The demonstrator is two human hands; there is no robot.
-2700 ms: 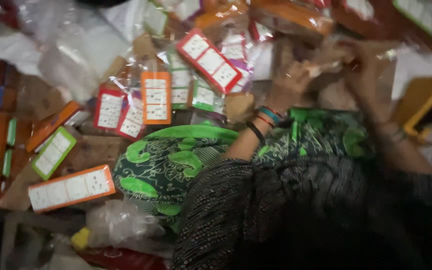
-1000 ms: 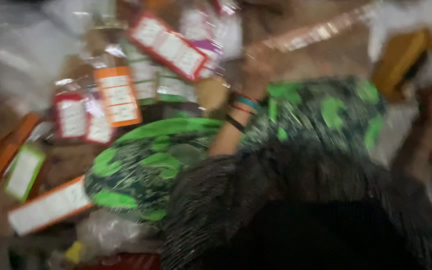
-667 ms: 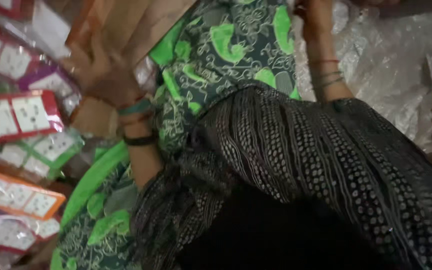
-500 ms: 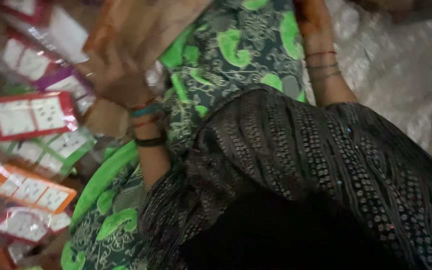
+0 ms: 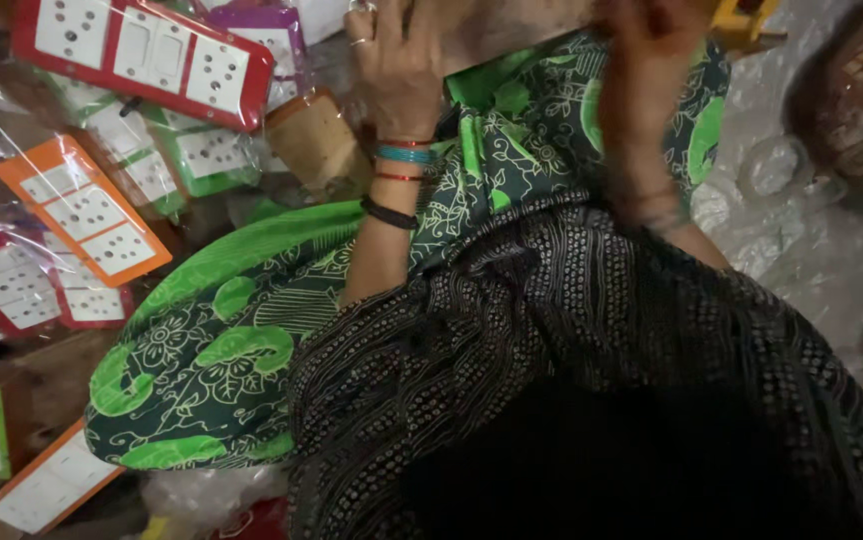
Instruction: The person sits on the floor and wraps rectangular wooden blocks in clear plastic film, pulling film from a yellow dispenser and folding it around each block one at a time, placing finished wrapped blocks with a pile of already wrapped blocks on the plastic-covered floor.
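Observation:
My left hand [image 5: 399,62], with rings and coloured bangles at the wrist, grips the left end of a flat brown board [image 5: 511,25] at the top of the view. At the board's right end is my right hand [image 5: 646,55], blurred, with its fingers curled on the board. Both arms reach up over my lap, which is covered by green printed cloth [image 5: 221,340] and a black patterned garment [image 5: 571,330]. Most of the board is cut off by the frame's top edge.
Plastic-wrapped switch-and-socket plates lie heaped at left: a red-framed one [image 5: 141,55], an orange one [image 5: 81,210], a green one [image 5: 206,160]. A small wooden block [image 5: 316,140] sits beside my left wrist. Crumpled clear plastic [image 5: 811,230] covers the right.
The view has swung and steadied. My hands stay on the brown board, now higher in the frame. The switch plates have shifted to the upper left.

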